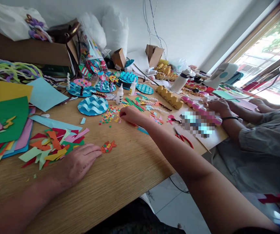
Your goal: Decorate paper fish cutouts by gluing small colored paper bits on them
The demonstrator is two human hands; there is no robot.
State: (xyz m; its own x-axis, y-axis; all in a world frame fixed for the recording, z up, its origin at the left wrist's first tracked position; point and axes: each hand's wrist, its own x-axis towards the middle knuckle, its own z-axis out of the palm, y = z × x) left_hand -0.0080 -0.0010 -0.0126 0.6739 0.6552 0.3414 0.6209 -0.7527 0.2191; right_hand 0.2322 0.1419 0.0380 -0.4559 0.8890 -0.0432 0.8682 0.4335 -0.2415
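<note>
My left hand (pixel 81 164) lies on the wooden table with its fingers together, the fingertips on the head end of a small orange paper fish (pixel 108 147) decorated with coloured dots. Farther forward, my right hand (pixel 131 115) is at the right edge of a spread of small coloured paper dots (pixel 109 115), its fingers bent down and pinched together; whatever is between them is too small to make out. A round blue disc with wavy paper strips (pixel 92 105) lies behind the dots. Two white glue bottles (pixel 119 95) stand just beyond my right hand.
Coloured paper scraps (pixel 54 143) and stacked sheets (pixel 5 120) cover the left side. Red-handled scissors (pixel 184 138) and a wooden stick (pixel 203 145) lie at the right. Egg-carton strips (pixel 169 97) stretch toward another person's hands (pixel 219 107). A white bottle (pixel 179 81) stands farther back.
</note>
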